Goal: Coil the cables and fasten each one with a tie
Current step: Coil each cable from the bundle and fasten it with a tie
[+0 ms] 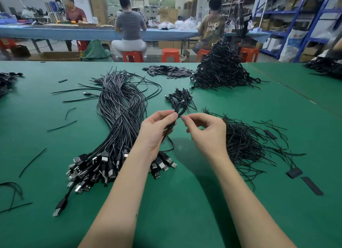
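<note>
- The left hand (157, 129) grips a coiled cable (178, 109), held up above the green table (185, 201).
- The right hand (205, 131) pinches something tiny right beside the coil; it is too small to tell what.
- The big bunch of loose cables (118, 122) lies to the left, plugs near the left wrist.
- The pile of ties (244, 144) lies to the right.
- A small heap of tied cables (180, 98) sits just behind the hands.
- Bare green shows between the arms, down to the near edge.
</note>
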### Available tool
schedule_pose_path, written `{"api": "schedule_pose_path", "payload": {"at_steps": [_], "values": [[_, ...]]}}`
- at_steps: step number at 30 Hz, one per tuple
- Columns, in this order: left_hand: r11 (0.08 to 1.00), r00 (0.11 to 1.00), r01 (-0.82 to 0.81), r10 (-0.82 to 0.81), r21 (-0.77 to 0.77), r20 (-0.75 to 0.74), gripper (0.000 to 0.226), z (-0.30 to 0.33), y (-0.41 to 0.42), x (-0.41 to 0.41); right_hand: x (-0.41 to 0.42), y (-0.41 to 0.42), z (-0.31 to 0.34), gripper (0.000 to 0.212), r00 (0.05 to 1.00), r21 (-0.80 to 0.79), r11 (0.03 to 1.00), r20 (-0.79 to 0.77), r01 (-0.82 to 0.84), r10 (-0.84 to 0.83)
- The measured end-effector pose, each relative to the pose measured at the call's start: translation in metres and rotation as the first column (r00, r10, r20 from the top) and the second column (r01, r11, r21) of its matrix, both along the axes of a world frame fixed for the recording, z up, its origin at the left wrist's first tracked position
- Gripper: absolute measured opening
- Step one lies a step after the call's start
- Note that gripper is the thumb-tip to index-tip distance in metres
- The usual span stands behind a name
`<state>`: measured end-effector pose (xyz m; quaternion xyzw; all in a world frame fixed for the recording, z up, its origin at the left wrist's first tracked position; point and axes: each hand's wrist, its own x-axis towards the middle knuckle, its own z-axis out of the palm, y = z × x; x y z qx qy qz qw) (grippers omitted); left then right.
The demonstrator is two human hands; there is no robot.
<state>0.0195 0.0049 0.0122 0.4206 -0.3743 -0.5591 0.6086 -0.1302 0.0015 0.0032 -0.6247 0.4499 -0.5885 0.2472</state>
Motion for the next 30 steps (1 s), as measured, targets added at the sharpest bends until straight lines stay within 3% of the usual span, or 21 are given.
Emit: {"api": "schedule_pose_path", "payload": {"at_steps": [1, 2, 3, 4, 5, 6, 8, 10, 12, 16, 19, 26, 30], "values": [[0.999, 1.0, -0.015, 0.015, -0.038, 0.0, 0.009, 0.0, 0.0, -0.003, 0.005, 0.0, 0.004, 0.009, 0.953, 0.234, 0.962, 0.295, -0.138, 0.064], [0.997, 1.0, -0.028, 0.029, -0.076, 0.008, 0.01, 0.0, 0.0, -0.006, 0.009, 0.001, 0.009, 0.008, 0.791, 0.393, 0.838, 0.607, -0.38, 0.074], [0.993, 0.998, -0.045, 0.049, -0.111, 0.034, 0.01, 0.0, 0.0, -0.008, 0.011, 0.002, 0.012, 0.008, 0.577, 0.42, 0.689, 0.817, -0.59, -0.004], [0.988, 0.994, -0.066, 0.078, -0.14, 0.08, 0.01, -0.001, 0.001, -0.011, 0.012, 0.002, 0.012, 0.009, 0.407, 0.378, 0.601, 0.908, -0.704, -0.094], [0.983, 0.985, -0.086, 0.109, -0.165, 0.137, 0.008, -0.002, 0.001, -0.011, 0.012, 0.002, 0.012, 0.01, 0.348, 0.355, 0.574, 0.929, -0.737, -0.127], [0.979, 0.973, -0.094, 0.128, -0.18, 0.193, 0.009, -0.002, 0.001, -0.011, 0.012, 0.002, 0.012, 0.011, 0.389, 0.371, 0.589, 0.915, -0.718, -0.103], [0.984, 0.962, -0.068, 0.109, -0.167, 0.249, 0.012, -0.003, 0.0, -0.011, 0.009, 0.001, 0.006, 0.017, 0.618, 0.471, 0.676, 0.786, -0.567, -0.03], [0.994, 0.979, -0.059, 0.076, -0.094, 0.191, 0.013, -0.002, -0.002, -0.012, 0.005, 0.0, -0.004, 0.03, 0.817, 0.558, 0.751, 0.575, -0.354, -0.042], [0.994, 0.992, -0.105, 0.103, 0.016, 0.076, 0.009, -0.001, -0.006, -0.014, 0.005, -0.001, -0.016, 0.036, 0.895, 0.549, 0.816, 0.436, -0.178, -0.098], [0.969, 0.975, -0.196, 0.209, 0.148, -0.075, 0.015, 0.0, -0.03, -0.018, 0.016, 0.003, -0.029, 0.041, 0.963, 0.459, 0.888, 0.243, -0.011, -0.114], [0.953, 0.966, -0.229, 0.248, 0.199, -0.074, 0.023, 0.002, -0.064, -0.024, 0.02, 0.004, -0.032, 0.042, 0.986, 0.426, 0.904, 0.132, 0.039, -0.105], [0.889, 0.914, -0.4, 0.366, 0.226, 0.177, 0.023, 0.012, -0.147, -0.034, 0.019, 0.002, -0.034, 0.044, 0.987, 0.402, 0.914, 0.122, 0.051, -0.109], [0.886, 0.884, -0.416, 0.34, 0.207, 0.321, 0.012, 0.009, -0.168, -0.041, 0.02, 0.001, -0.033, 0.044, 0.983, 0.414, 0.909, 0.136, 0.054, -0.121]]}}
